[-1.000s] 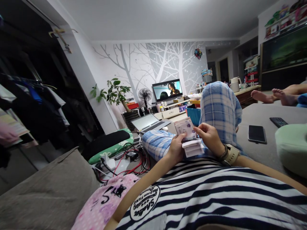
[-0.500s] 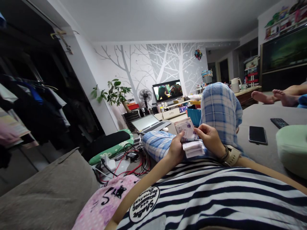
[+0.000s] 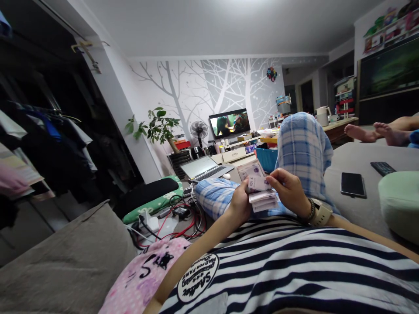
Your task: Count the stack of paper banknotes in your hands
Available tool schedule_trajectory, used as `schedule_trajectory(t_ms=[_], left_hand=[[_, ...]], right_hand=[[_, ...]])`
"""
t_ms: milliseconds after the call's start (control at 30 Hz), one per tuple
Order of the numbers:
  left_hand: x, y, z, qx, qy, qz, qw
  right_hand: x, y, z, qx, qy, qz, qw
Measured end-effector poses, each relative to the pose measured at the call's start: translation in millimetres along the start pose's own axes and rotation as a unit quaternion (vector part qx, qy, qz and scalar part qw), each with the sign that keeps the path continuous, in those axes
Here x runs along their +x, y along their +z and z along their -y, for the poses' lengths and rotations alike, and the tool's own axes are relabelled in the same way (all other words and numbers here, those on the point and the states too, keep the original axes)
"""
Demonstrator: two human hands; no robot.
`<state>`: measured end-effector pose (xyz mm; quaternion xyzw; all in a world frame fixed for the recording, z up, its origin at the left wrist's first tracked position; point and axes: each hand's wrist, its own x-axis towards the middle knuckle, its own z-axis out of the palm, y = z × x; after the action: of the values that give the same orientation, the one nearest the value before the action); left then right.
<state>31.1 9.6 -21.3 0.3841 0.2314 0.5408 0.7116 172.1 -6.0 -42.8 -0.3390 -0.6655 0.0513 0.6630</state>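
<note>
A stack of banknotes (image 3: 251, 169) in pale purple and pink is held above my lap. My left hand (image 3: 240, 201) is closed round the left side of the stack, thumb on top. With thumb and finger, my right hand (image 3: 288, 189) pinches the right edge of the top banknote (image 3: 258, 183), which is bent toward me. Several folded-over note ends (image 3: 263, 200) hang down on the near side of the stack. The lower fingers of my left hand are hidden beneath the notes.
A laptop (image 3: 207, 169) stands open beyond my left knee, with tangled cables (image 3: 188, 222) nearer me. On the grey sofa (image 3: 347, 157) to the right lie a phone (image 3: 352, 185) and a remote (image 3: 382, 168). Another person's feet (image 3: 373, 131) rest at the far right.
My right hand has drawn the top banknote's upper edge down toward me, so the note is now folded over and more of the notes behind it shows. My left hand keeps its hold.
</note>
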Motion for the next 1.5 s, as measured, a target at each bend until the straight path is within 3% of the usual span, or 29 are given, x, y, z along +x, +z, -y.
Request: schedule_trajectory(t_ms=[333, 1500], left_hand=[[1.8, -6.0, 2.4, 0.011, 0.003, 0.044, 0.999], [12.6, -11.1, 0.3, 0.004, 0.050, 0.006, 0.999]], right_hand=[[0.5, 0.8, -0.3, 0.016, -0.003, 0.017, 1.000], [6.1, 2.4, -3.4, 0.105, 0.046, 0.046, 0.992]])
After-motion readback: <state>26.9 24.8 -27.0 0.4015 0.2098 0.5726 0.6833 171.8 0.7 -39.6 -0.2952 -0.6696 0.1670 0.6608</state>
